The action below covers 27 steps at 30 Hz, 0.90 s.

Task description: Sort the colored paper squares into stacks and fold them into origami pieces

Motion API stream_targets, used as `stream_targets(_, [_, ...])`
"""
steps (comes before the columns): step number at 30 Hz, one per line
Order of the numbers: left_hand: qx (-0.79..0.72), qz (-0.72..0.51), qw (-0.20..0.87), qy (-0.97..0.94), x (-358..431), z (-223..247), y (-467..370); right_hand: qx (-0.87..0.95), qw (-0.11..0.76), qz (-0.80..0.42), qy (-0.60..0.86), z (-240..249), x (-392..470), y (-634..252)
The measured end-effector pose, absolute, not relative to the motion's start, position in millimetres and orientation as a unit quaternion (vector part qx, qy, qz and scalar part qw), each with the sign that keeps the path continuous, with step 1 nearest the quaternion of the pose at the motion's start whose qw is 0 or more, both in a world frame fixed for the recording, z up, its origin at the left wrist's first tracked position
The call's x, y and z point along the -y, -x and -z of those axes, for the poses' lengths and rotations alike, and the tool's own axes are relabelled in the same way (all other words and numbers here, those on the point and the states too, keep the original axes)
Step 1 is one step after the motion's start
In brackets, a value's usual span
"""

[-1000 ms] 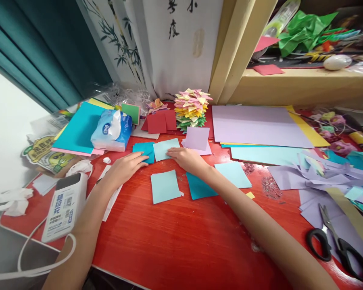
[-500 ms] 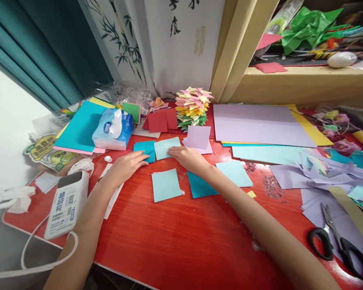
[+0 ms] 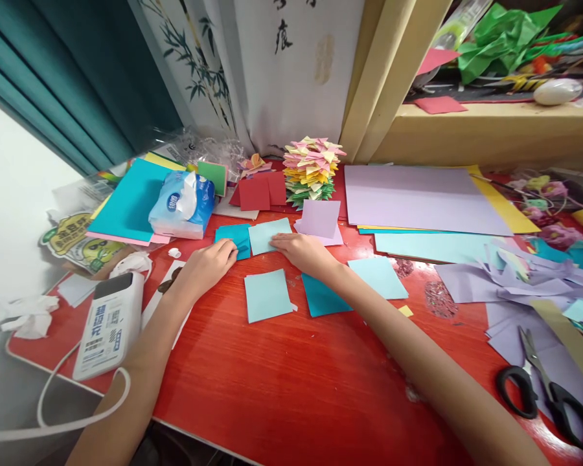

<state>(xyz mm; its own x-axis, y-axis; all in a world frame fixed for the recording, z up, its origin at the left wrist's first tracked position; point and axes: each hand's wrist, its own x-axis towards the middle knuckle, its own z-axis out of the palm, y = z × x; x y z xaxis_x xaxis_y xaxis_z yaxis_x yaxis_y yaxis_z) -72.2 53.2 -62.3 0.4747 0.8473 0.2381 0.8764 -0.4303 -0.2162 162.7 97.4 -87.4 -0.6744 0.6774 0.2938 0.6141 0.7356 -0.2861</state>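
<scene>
Over the near left corner of a stack of teal paper squares (image 3: 241, 237), my left hand (image 3: 214, 262) has its fingers bent in and pressed together at the paper. A light blue paper square (image 3: 267, 235) lies right beside that stack. On its right edge my right hand (image 3: 298, 249) rests with fingers stretched out flat. Closer to me sits another light blue stack (image 3: 268, 296). Below my right forearm a teal square (image 3: 320, 298) is partly hidden, with light blue paper (image 3: 379, 277) to its right. Purple squares (image 3: 320, 219) stand just behind my right hand.
Black-handled scissors (image 3: 539, 382) lie at the right among purple scraps (image 3: 515, 278). A folded paper tower (image 3: 311, 171) stands at the back, large purple sheets (image 3: 418, 194) to its right. At left are a tissue pack (image 3: 182, 204) and a corded white power bank (image 3: 109, 323).
My left hand's fingers have curled in at the teal stack's corner, where they lay stretched before. My right hand stays on the light blue square. The view has shifted slightly.
</scene>
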Motion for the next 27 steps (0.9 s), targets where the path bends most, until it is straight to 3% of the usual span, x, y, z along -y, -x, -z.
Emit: stream_targets(27, [0.552, 0.038, 0.098, 0.827, -51.8, 57.8, 70.3, 0.912, 0.199, -0.085, 0.349, 87.1, -96.9, -162.7])
